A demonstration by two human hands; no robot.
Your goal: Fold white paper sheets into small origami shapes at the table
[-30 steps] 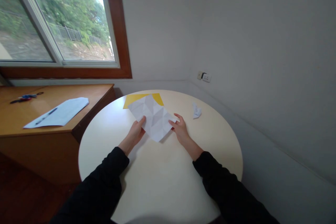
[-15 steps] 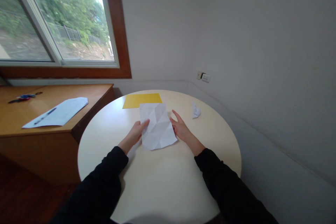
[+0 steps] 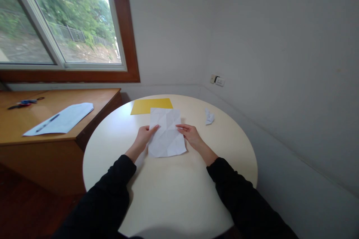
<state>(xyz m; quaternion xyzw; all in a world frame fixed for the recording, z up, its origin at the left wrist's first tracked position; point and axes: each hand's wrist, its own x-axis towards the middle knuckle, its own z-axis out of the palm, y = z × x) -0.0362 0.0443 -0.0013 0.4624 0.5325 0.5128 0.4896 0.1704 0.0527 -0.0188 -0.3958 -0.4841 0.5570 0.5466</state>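
Observation:
A creased sheet of white paper [image 3: 166, 140] is held between my two hands over the round table. My left hand [image 3: 144, 136] grips its left edge, thumb on the face and the other fingers behind. At the right edge, my right hand [image 3: 192, 136] has its fingers over the front of the sheet, and the thumb is hidden. The fold lines run across the paper in several directions. Its top edge overlaps the lower right corner of a yellow sheet [image 3: 146, 106] lying on the table.
A crumpled piece of white paper [image 3: 209, 117] lies on the right part of the round table [image 3: 174, 194]. To the left, a wooden desk [image 3: 103, 101] carries white papers [image 3: 74, 114], a black pen [image 3: 47, 122] and scissors [image 3: 26, 102]. A wall socket [image 3: 220, 81] is behind.
My right hand has moved left and closed on the paper's right edge, its fingers now over the front. The sheet has turned slightly and sits straighter. My left hand keeps its hold.

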